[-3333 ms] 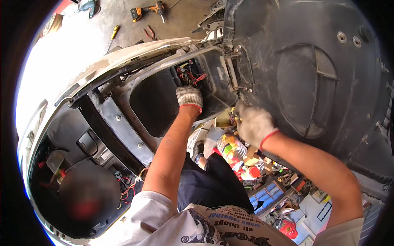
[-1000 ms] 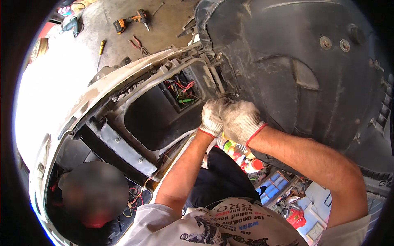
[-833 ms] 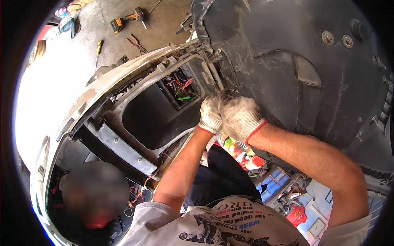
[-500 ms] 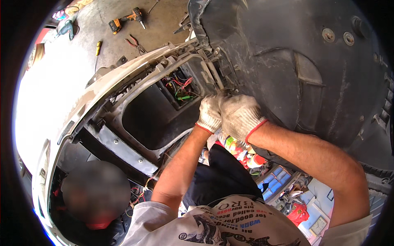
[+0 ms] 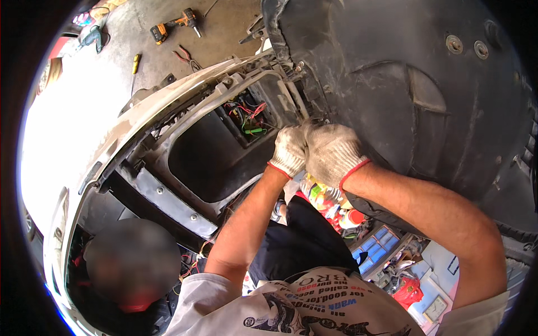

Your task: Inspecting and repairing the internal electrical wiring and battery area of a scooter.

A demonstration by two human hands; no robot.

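Observation:
My left hand (image 5: 290,150) and my right hand (image 5: 335,151) both wear off-white knit gloves with red cuffs. They are pressed against each other, fingers curled, at the near right corner of an open black compartment (image 5: 196,162). Whatever the fingers grip is hidden by the gloves. Just beyond the hands, the large black panel (image 5: 381,39) meets the compartment's frame (image 5: 185,126) at a dusty hinge-like joint. A recess in the compartment's far end holds red wires (image 5: 256,110) and a green connector (image 5: 254,131).
On the concrete floor (image 5: 129,33) lie an orange and black cordless drill (image 5: 182,20), red-handled pliers (image 5: 185,55) and a yellow-handled screwdriver (image 5: 135,64). A pale vehicle body shell (image 5: 106,137) curves along the left. Bottles (image 5: 350,218) and boxes stand beneath my right forearm.
The view has shifted slightly, moving the scene a little to the right in the picture. Both hands stay together at the same corner, still closed.

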